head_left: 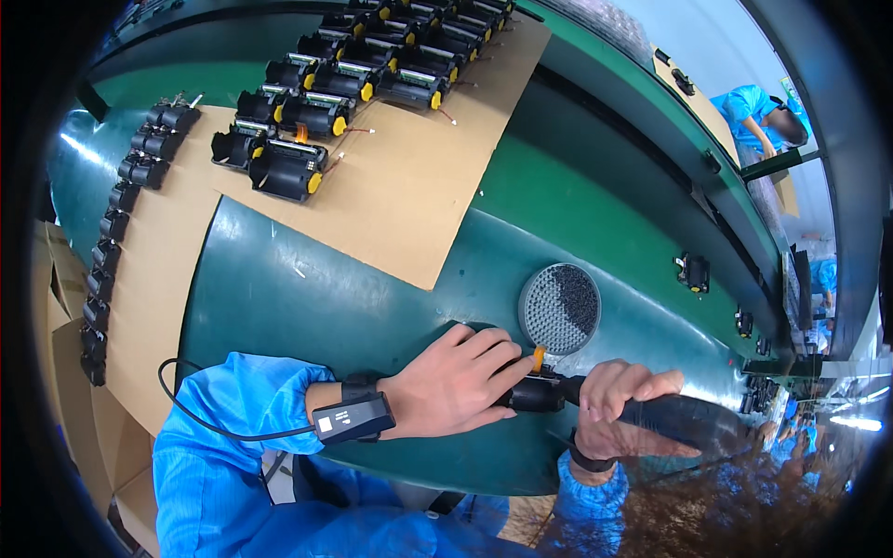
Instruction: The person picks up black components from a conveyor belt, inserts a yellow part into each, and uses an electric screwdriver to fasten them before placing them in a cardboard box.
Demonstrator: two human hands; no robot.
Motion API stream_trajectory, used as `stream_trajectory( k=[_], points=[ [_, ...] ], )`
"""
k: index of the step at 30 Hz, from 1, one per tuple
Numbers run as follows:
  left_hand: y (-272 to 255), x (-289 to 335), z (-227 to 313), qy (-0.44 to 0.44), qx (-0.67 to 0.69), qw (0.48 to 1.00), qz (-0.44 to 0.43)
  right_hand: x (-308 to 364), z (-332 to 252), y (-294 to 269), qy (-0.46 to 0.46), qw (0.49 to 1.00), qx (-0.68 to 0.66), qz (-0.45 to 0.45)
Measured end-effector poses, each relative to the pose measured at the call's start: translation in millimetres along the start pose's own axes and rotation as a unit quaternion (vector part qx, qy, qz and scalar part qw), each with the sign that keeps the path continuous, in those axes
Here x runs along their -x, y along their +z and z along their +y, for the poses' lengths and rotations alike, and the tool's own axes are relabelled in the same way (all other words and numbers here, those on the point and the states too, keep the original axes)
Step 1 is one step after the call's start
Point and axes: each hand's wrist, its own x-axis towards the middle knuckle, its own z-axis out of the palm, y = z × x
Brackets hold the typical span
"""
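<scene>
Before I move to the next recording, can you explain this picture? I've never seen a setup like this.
There's no machine here, just a person's bare hands. The picture comes from the left of two head-worn fisheye cameras looking down, so straight edges bend. The left hand holds a black unit; the right hand grasps a dark, long object, its far end unclear. Beyond them on the green table sits a round grey tray of small dark pieces. Cardboard carries rows of black, yellow-ended units.
</scene>
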Motion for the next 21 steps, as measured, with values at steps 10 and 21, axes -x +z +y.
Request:
stream_trajectory(
  k=[10, 21],
  points=[
    [1.3, -1.1, -1.5, -0.007, 0.006, 1.000, 0.002, -27.4, -4.7, -0.2, -0.074, 0.996, 0.051, -0.003],
    [5.9, 0.9, -6.5, 0.004, 0.032, 0.999, 0.019, -45.2, 26.6, -34.8, -0.041, 0.989, 0.076, 0.123]
  ],
)
